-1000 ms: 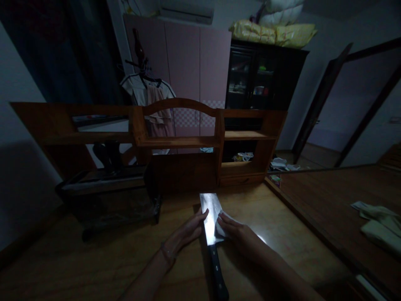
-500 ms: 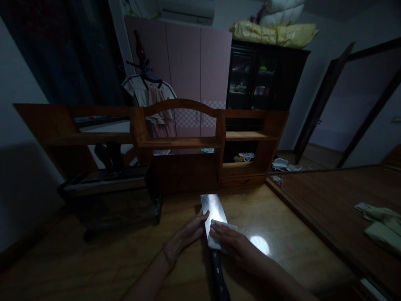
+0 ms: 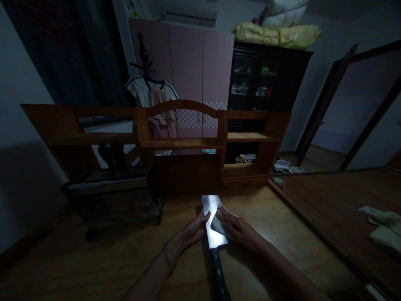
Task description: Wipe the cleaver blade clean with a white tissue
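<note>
A kitchen cleaver [image 3: 216,240] with a broad shiny blade and a black riveted handle lies along the wooden tabletop, blade pointing away from me and handle toward me. My left hand [image 3: 196,225] grips the blade's left edge, its thumb on the upper face and its other fingers hidden at the side. Under my right hand [image 3: 234,226] is a folded white wipe [image 3: 216,226], either cloth or paper. That hand presses the wipe against the middle of the blade, its fingers together over it.
Left of the hands stands a dark, box-like case [image 3: 115,209] with black upright objects [image 3: 117,156] on top. A wooden shelf unit [image 3: 181,143] borders the table's far side. At right, a raised edge [image 3: 300,217] separates a brown surface with pale cloth [image 3: 387,236].
My right hand and the wipe have slid up the blade, away from the handle, baring the blade's lower end. My left hand keeps its hold. The view has shifted slightly.
</note>
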{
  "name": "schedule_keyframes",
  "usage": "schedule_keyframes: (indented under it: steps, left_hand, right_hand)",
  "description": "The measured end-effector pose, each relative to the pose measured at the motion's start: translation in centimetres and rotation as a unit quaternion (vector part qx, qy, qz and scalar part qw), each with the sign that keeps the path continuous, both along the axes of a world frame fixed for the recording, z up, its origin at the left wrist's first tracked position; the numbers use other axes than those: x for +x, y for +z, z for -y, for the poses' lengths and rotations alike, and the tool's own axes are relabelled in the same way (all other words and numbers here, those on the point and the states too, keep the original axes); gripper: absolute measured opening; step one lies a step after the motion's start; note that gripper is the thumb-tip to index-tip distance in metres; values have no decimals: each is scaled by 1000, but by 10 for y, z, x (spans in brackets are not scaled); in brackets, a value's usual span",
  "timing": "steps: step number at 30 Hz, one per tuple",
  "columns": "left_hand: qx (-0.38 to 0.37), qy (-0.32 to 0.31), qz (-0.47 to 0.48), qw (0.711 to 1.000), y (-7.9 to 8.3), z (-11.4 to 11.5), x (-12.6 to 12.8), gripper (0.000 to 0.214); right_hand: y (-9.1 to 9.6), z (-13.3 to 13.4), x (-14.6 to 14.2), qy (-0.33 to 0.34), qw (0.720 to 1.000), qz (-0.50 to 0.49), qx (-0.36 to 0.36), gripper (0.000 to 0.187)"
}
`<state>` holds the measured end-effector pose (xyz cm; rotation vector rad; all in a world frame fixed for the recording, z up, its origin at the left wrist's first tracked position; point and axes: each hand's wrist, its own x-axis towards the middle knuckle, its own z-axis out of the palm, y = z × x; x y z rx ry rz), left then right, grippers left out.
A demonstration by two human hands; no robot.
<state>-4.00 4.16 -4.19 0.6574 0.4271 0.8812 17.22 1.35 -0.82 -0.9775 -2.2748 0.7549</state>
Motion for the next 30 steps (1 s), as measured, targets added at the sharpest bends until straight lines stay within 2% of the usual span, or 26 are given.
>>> schedule_keyframes:
  steps: [4, 9, 15, 22, 25, 30]
  left_hand:
    - [13, 5, 16, 1000, 5, 1, 2, 48]
    - [26, 7, 23, 999, 4, -1, 1, 48]
    - [10, 9, 23, 1000, -2, -2, -1, 50]
    - [2, 2, 16, 1000, -1, -1, -1, 47]
    - [-5, 0, 2, 1000, 6, 2, -2, 44]
    - [-21, 3, -17, 1000, 15, 7, -3, 44]
  right_hand:
    - [-10, -29, -13, -41, 998, 9, 44, 48]
    - [-12, -56, -25, -57, 995, 20, 75, 48]
    - [-17, -65, -35, -77, 995, 3, 67, 49]
    - [-35, -37, -34, -133, 988, -70, 25, 57]
    - [-40, -13, -29, -134, 987, -90, 3, 59]
    - [-44, 35, -24, -116, 990, -83, 10, 75]
